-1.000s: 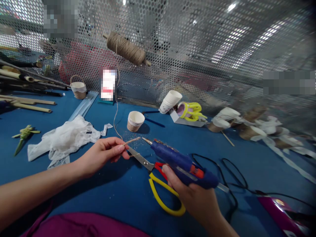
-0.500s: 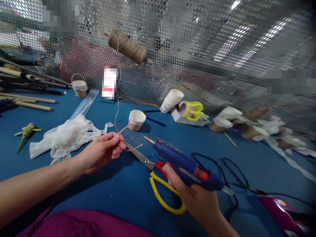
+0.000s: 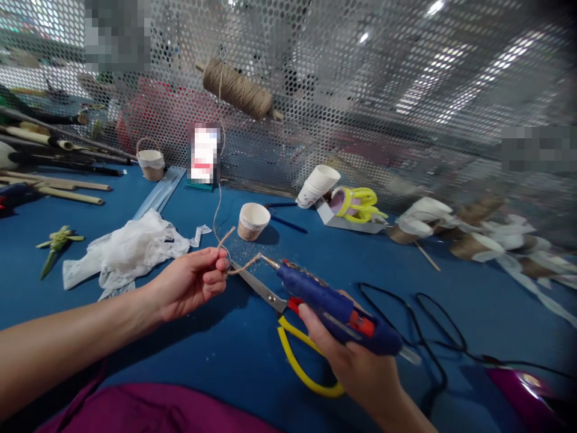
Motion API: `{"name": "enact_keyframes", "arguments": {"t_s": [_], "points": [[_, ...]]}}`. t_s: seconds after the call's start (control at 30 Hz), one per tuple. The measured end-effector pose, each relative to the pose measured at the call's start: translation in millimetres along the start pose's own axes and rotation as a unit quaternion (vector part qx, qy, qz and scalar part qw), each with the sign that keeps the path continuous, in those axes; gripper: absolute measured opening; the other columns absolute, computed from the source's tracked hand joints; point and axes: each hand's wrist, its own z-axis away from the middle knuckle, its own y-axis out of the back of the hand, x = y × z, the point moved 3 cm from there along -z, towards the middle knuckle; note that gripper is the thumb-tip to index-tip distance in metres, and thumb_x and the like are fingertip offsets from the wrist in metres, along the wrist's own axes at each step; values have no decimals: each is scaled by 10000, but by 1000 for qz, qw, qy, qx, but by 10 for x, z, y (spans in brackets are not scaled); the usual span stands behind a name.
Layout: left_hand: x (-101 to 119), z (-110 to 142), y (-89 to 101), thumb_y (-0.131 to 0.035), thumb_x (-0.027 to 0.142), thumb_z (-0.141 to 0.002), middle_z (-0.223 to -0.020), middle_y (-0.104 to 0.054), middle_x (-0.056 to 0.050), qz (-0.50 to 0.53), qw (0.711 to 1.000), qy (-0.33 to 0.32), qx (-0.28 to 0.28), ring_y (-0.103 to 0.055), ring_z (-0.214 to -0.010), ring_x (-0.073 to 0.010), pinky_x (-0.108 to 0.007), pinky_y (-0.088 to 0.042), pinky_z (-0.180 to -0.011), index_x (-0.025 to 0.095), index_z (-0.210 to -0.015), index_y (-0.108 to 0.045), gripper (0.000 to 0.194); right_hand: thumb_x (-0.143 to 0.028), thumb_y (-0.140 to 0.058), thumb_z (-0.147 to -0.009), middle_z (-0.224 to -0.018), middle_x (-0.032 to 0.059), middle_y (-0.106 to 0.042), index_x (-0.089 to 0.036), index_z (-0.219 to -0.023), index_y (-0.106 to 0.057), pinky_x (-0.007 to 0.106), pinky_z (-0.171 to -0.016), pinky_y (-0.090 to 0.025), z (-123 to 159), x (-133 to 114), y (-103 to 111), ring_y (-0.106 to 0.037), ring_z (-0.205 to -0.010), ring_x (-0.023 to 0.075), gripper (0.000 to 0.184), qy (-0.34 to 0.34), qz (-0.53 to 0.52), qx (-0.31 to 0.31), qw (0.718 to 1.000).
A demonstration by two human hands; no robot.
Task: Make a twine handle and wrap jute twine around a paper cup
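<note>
Between its thumb and fingers my left hand [image 3: 196,282] pinches a short piece of twine [image 3: 243,266], whose two ends stick out. My right hand [image 3: 356,355] is wrapped round a blue glue gun [image 3: 324,300], a finger by its red trigger. The gun's metal nozzle is at the twine's right end and seems to touch it. Under both hands lie scissors [image 3: 270,297] with yellow handles, partly hidden by the gun and my right hand. Just beyond stands a small paper cup [image 3: 253,221] with a brown wrapped lower part and a pale band.
A twine spool [image 3: 237,89] hangs on the perforated metal screen. White lace [image 3: 135,249] lies at left, near a finished-looking cup with a handle [image 3: 151,161] and a phone [image 3: 204,155]. Stacked paper cups [image 3: 318,185] lean beside a white box [image 3: 354,224]. The black cord [image 3: 419,337] trails right.
The glue gun's nozzle has come left to the twine's end, closing the small gap. My left hand keeps its pinch on the twine. The whole view has shifted slightly.
</note>
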Motion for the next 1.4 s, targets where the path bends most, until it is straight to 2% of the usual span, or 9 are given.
{"name": "enact_keyframes", "arguments": {"t_s": [0.47,1.0,1.17,1.4], "points": [[-7,-2,3,-335,50,-870,-586,-451,11,12,1000,19,-1,-356,-373,-7,-116,-319,-384,89,-744,-513,222,-259,-432,-826,-660,39,-661,-220,-754,-629,287,-561,-538,16,1,-24,-624,-585,171,213,24,13,-17,999],[-10,0,2,-323,48,-876,-585,-470,0,21,1000,20,-10,-381,-372,-9,-123,-333,-383,72,-744,-529,246,-207,-445,-821,-630,27,-627,-207,-719,-605,237,-525,-509,-5,-69,-11,-604,-536,139,189,34,4,12,999],[-4,-10,-3,-319,42,-874,-582,-479,-2,25,999,20,-15,-382,-368,-11,-124,-335,-380,68,-742,-528,248,-204,-470,-811,-604,21,-620,-208,-705,-599,251,-506,-505,-2,-51,-8,-590,-526,145,166,12,-7,36,999],[-1,2,-17,-293,45,-887,-572,-484,-2,26,999,19,-8,-383,-366,-10,-118,-333,-375,70,-733,-523,278,-187,-458,-810,-580,19,-595,-208,-706,-584,250,-477,-497,-37,-73,-28,-574,-486,136,165,30,-30,38,998]]}}
